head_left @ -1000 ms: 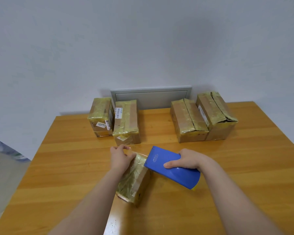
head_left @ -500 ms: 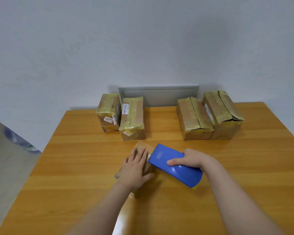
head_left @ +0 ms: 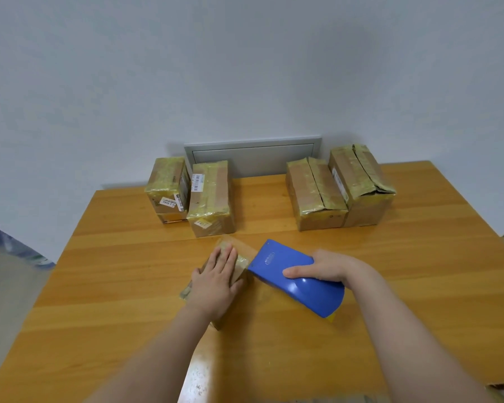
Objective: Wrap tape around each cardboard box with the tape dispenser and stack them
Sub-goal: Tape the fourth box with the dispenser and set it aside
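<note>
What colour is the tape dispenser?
The tape dispenser is blue, with a small yellow patch at its near end; the head view shows it best.

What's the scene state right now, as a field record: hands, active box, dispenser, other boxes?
left hand: flat, fingers straight, pressing on the small box
right hand: grips the tape dispenser
tape dispenser: blue, front end at the small box's right side
small box: lying on the table
left pair: taped, side by side, far edge
right pair: taped, side by side, far edge
stacked: none
</note>
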